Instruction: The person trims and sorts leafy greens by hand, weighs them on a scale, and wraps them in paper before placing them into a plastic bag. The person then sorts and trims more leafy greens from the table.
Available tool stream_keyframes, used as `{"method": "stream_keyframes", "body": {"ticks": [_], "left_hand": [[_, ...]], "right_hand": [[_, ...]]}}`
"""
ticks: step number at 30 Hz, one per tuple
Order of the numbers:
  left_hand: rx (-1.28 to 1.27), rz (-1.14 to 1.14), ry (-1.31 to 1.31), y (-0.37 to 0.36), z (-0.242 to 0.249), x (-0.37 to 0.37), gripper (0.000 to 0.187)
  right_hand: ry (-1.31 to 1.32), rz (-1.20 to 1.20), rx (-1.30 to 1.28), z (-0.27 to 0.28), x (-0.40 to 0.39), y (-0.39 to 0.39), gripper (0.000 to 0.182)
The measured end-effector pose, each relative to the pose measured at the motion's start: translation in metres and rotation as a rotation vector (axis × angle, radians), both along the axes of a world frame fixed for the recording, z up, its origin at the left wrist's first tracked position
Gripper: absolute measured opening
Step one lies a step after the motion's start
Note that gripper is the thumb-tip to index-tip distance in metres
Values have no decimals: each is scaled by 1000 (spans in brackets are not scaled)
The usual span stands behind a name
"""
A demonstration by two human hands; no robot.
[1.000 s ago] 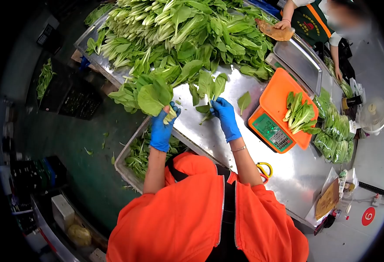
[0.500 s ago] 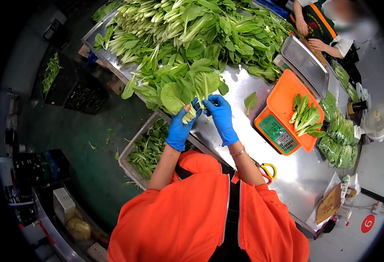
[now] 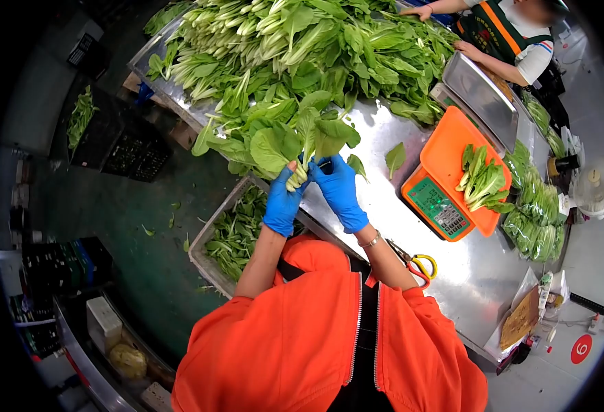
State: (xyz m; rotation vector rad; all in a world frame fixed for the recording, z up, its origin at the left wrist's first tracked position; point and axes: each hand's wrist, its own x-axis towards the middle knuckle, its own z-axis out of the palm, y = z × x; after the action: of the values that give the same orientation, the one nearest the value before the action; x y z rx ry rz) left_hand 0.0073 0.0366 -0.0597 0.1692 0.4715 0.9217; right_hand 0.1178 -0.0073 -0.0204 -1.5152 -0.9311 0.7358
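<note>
My left hand, in a blue glove with a bare thumb tip, is closed round the pale stems of a small bunch of bok choy. My right hand, also gloved in blue, is beside it with its fingers bent against the bunch's stems and leaves, which partly hide the fingertips. Just beyond my hands a large heap of bok choy covers the far part of the metal table. One loose leaf lies to the right of my right hand.
An orange scale bears some bok choy. Scissors lie by my right forearm. Bagged greens are at the right. A crate of leaves stands left, below the table edge. A co-worker's hand is behind a metal-topped scale.
My right hand has moved left, closer to my left hand and the stems. A leaf on the bunch's right side now hangs lower. The co-worker's one arm now reaches over the heap.
</note>
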Motion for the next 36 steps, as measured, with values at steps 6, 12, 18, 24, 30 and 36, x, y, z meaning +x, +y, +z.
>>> {"method": "stream_keyframes", "body": {"ticks": [6,12,18,24,30,36], "left_hand": [[77,58,195,-6,5,1,22],[264,65,350,-10,11,1,20],[86,86,114,-1,6,1,23],[24,-27,-5,-4,12,-1,27],[45,-74,9,3,-10,-5,37],[42,88,-88,9,19,-15,36]], "right_hand": [[-164,65,-65,-5,6,5,22],[-193,51,-182,2,8,8,27],[227,100,-29,-8,14,0,19],[323,97,16,-12,12,1,17],[498,166,-2,-13,10,0,16],[774,50,11,-24,6,2,19]]}}
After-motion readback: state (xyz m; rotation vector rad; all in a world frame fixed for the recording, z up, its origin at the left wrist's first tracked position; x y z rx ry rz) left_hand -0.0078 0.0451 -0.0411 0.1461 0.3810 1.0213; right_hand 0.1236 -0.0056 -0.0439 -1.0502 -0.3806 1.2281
